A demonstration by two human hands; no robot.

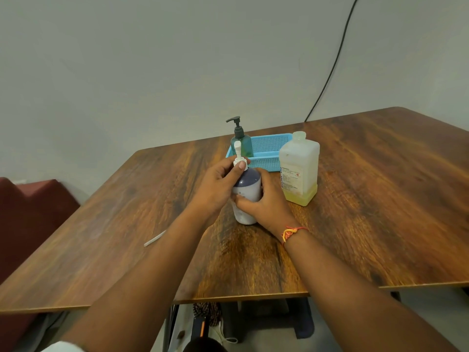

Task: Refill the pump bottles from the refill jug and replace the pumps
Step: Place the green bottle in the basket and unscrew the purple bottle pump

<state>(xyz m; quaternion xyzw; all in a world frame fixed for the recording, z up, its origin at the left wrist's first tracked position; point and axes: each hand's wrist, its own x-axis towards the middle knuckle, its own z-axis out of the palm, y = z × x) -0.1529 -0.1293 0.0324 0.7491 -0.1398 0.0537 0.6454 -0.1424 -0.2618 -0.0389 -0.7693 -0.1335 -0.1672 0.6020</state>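
Note:
A white pump bottle with a dark purple shoulder (pixel 248 185) stands upright in the middle of the wooden table (pixel 368 212). My right hand (pixel 266 201) wraps around its body from the right. The fingers of my left hand (pixel 215 189) pinch the collar of the white pump (pixel 238 158) on the bottle's neck. To the right stands the translucent refill jug (pixel 299 168), capped, with a little yellow liquid at the bottom. A teal pump bottle with a dark pump (pixel 239 141) stands in the blue basket (pixel 269 151) behind.
A thin white tube (pixel 154 238) lies on the table at the left. A black cable (pixel 332 64) runs down the wall behind the table. A dark red seat (pixel 33 212) sits beyond the table's left edge. Clutter lies under the table.

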